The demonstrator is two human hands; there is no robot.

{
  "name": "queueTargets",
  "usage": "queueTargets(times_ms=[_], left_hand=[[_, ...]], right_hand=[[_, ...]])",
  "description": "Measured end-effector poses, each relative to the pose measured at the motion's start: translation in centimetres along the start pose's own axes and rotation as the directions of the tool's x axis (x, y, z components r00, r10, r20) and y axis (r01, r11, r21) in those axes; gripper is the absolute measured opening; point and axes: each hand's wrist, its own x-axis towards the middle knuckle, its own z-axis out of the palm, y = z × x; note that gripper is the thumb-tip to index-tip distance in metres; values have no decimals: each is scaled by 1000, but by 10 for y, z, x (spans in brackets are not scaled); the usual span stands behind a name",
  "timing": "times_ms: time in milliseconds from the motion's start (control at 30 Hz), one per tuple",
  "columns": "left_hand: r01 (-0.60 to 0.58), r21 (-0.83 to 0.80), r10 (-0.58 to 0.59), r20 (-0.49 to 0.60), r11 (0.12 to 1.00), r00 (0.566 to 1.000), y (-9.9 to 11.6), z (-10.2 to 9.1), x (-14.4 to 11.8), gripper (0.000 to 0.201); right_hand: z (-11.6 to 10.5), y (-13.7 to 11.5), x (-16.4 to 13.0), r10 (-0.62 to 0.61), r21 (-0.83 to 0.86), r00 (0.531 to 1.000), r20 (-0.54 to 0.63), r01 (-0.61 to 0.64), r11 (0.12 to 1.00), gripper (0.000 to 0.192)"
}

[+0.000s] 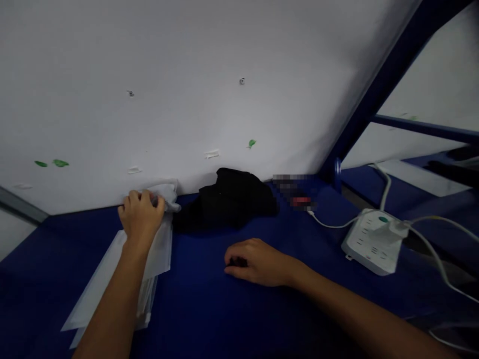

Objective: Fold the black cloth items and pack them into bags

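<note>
Left hand (pixel 141 215) pinches the top bag (pixel 155 252) at the stack's far edge; peel slowly while the loosely curled, empty right hand (pixel 258 262) rests on the desk (pixel 209 309).

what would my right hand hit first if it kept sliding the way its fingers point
The right hand lies curled on the blue table, knuckles pointing left and slightly away. Going straight on, it would probably first meet the clear plastic bags under the left hand. The black cloth sits farther back, likely off that line; depth is unclear.
</note>
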Motion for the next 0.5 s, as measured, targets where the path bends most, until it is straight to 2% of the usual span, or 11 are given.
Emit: queueTargets(times_ms=[67, 133, 300, 367, 433, 500], left_hand=[[-118, 104, 104, 130, 988, 986, 9, -5, -8, 40], [-178, 114, 152, 205, 977, 967, 14, -7, -14, 39], [-235, 67, 217, 208, 970, 954, 22, -14, -17, 36], [-304, -2, 299, 181, 953, 937, 28, -16, -18, 37], [-438, -93, 447, 132, 894, 885, 35, -15, -22, 41], [-573, -170, 590, 74, 802, 804, 43, -10, -28, 46]], right_hand=[[0, 1, -1, -14, 13, 1000, -6, 14, 1000, 13], [-1, 2, -1, -10, 21, 1000, -4, 10, 1000, 13], [-5, 2, 0, -31, 44, 999, -23, 32, 999, 11], [-7, 5, 0, -48, 36, 997, -62, 50, 998, 10], [-9, 10, 0, -40, 17, 991, -128, 42, 999, 10], [-12, 17, 0, 3, 24, 975, -222, 2, 1000, 11]])
